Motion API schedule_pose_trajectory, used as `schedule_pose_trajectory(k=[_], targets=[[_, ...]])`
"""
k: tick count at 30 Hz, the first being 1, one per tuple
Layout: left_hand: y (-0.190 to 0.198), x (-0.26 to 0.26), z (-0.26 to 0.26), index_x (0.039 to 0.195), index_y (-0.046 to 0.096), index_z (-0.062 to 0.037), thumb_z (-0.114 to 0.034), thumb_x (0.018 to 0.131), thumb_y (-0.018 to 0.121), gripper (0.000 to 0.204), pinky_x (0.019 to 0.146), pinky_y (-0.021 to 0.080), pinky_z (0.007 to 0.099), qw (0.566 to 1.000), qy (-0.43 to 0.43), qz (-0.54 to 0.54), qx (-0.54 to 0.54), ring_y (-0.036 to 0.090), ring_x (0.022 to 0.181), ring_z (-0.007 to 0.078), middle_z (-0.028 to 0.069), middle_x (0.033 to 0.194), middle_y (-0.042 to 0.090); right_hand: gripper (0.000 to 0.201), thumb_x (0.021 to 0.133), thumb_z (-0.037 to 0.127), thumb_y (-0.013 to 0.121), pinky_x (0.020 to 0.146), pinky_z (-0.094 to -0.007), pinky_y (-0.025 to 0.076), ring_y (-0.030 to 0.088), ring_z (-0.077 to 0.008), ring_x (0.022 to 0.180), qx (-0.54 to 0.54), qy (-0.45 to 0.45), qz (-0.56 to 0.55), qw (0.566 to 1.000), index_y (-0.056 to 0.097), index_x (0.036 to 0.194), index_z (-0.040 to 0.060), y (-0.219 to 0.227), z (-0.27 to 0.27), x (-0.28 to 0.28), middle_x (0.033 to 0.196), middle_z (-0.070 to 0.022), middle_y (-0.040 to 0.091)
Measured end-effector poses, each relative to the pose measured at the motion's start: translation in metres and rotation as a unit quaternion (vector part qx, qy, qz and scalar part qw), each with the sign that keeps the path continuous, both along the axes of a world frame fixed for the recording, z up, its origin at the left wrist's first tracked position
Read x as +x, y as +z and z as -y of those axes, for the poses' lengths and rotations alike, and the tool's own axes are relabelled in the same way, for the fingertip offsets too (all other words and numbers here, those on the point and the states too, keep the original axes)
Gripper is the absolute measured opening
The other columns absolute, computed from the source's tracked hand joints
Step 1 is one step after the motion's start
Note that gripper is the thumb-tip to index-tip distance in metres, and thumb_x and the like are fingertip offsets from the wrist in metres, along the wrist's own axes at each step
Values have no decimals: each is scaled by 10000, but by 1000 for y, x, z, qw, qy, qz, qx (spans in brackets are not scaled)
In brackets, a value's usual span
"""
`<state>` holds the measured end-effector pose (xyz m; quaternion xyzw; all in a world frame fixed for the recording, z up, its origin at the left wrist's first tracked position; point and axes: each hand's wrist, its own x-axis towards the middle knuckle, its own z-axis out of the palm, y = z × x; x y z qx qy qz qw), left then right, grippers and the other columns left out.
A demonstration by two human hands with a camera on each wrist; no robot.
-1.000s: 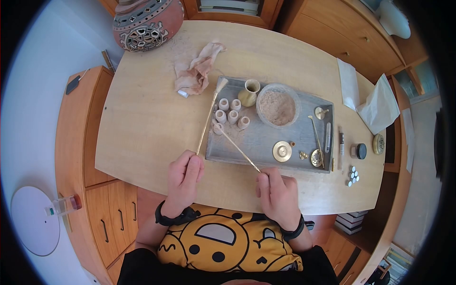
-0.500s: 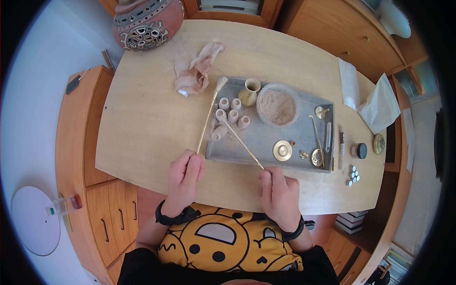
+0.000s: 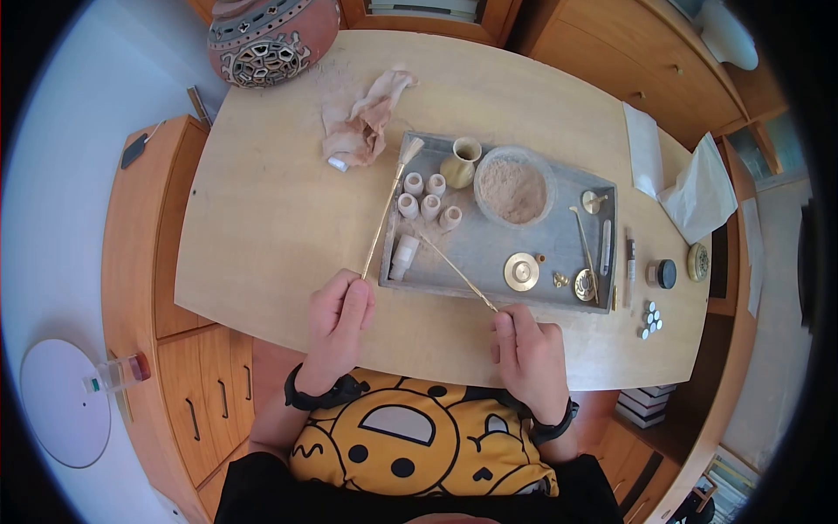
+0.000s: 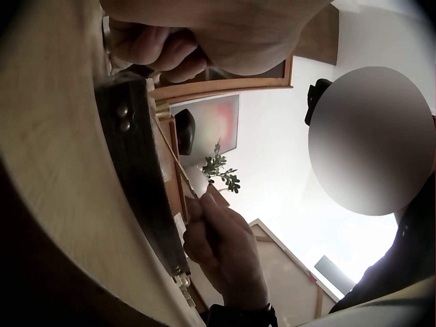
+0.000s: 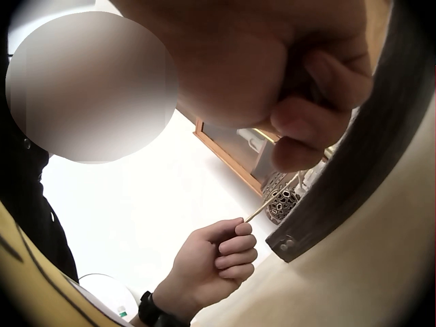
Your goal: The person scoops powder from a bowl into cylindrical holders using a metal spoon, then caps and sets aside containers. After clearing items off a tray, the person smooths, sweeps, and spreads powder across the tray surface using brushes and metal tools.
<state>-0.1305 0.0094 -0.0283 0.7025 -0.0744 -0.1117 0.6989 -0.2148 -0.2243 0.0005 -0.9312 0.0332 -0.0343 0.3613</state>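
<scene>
My left hand (image 3: 340, 316) grips the gold twisted handle of a brush (image 3: 381, 218); its pale bristles point away from me over the tray's left edge. In my right hand (image 3: 531, 356) a thin gold rod (image 3: 460, 275) is pinched, its far tip close beside a fallen bottle. That small whitish bottle (image 3: 404, 257) lies on its side in the front left corner of the grey wooden tray (image 3: 471, 249). Behind it several small open bottles (image 3: 430, 206) stand upright, dusted with powder. Both hands' curled fingers also show in the wrist views.
A brass vase (image 3: 460, 164) and a tub of brownish powder (image 3: 515, 188) stand in the tray, with a brass disc (image 3: 521, 272) and a long-handled brass tool (image 3: 583, 249). A stained cloth (image 3: 360, 131) lies behind. Small white caps (image 3: 651, 320) and a dark-lidded jar (image 3: 663, 273) sit at right.
The small bottle has gone from upright, by the rod's tip, to tilted, then onto its side nearer the tray's front edge. My right hand and rod shifted slightly right; the left hand stayed nearly still.
</scene>
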Motion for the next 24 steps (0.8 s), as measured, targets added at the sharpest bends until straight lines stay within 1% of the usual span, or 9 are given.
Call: schedule_pose_trajectory(k=[3, 6, 8, 9, 11, 16, 20, 22, 24], targets=[[-1, -1, -1, 789, 492, -35, -187, 1049, 441, 305, 502, 279, 219, 1000, -3, 8, 7, 358, 561, 34, -27, 622, 447, 70, 931, 84, 609, 446, -407, 439, 559, -327, 440, -5, 10, 6, 1000, 572, 896, 36, -1, 0, -1, 487, -106, 520], [5, -3, 0, 785, 488, -32, -165, 1044, 439, 295, 498, 279, 220, 1000, -6, 8, 6, 359, 558, 35, -25, 616, 444, 117, 968, 121, 576, 454, -392, 443, 581, -302, 449, 73, -31, -12, 997, 563, 894, 32, 8, -2, -3, 480, -97, 508], [7, -5, 2, 783, 486, -30, -154, 1042, 437, 291, 495, 278, 222, 1000, -11, 4, 5, 357, 553, 35, -24, 612, 442, 183, 1022, 181, 517, 470, -314, 428, 575, -191, 469, 272, -72, -71, 957, 562, 908, 45, 10, 1, -5, 540, -54, 540], [6, -6, 0, 784, 488, -31, -150, 1041, 435, 288, 491, 277, 224, 1000, -22, 14, 13, 354, 548, 35, -22, 611, 443, 183, 1022, 181, 517, 470, -314, 428, 575, -191, 469, 268, -85, -69, 957, 562, 908, 45, 11, 2, -7, 540, -54, 540], [8, -8, 5, 786, 489, -31, -146, 1041, 433, 285, 487, 277, 227, 999, -42, 25, 18, 350, 543, 36, -19, 611, 443, 231, 1051, 235, 477, 519, -222, 393, 529, -78, 561, 582, -79, -176, 790, 565, 929, 60, 11, 3, -9, 680, -4, 578], [25, -13, 23, 820, 516, -6, -164, 1038, 448, 278, 498, 313, 226, 988, -145, 32, 45, 389, 559, 36, -16, 629, 489, 216, 1037, 253, 525, 563, -185, 369, 478, -38, 637, 608, -48, -148, 778, 575, 969, 54, 6, -3, -10, 796, 23, 582], [34, -17, 47, 849, 507, -13, -138, 1033, 444, 231, 520, 323, 226, 971, -229, -3, 74, 405, 572, 49, -8, 655, 478, 218, 1036, 214, 518, 512, -179, 359, 499, -40, 609, 538, -71, -82, 836, 628, 1010, 28, -4, -7, -9, 788, 12, 601], [30, -18, 58, 916, 561, -9, -162, 1008, 497, 189, 547, 402, 298, 946, -291, 34, 140, 490, 554, 178, 82, 633, 528, 230, 1033, 214, 528, 507, -177, 372, 508, -41, 606, 513, -90, -58, 852, 647, 1034, 17, -4, -5, -13, 774, 18, 601], [34, -21, 74, 943, 573, -14, -162, 1001, 502, 174, 561, 420, 336, 942, -299, 44, 145, 532, 580, 245, 115, 664, 560, 245, 1022, 212, 550, 583, -200, 426, 518, -53, 626, 502, -119, -65, 854, 655, 1024, -10, -1, -1, -16, 759, 0, 619]])
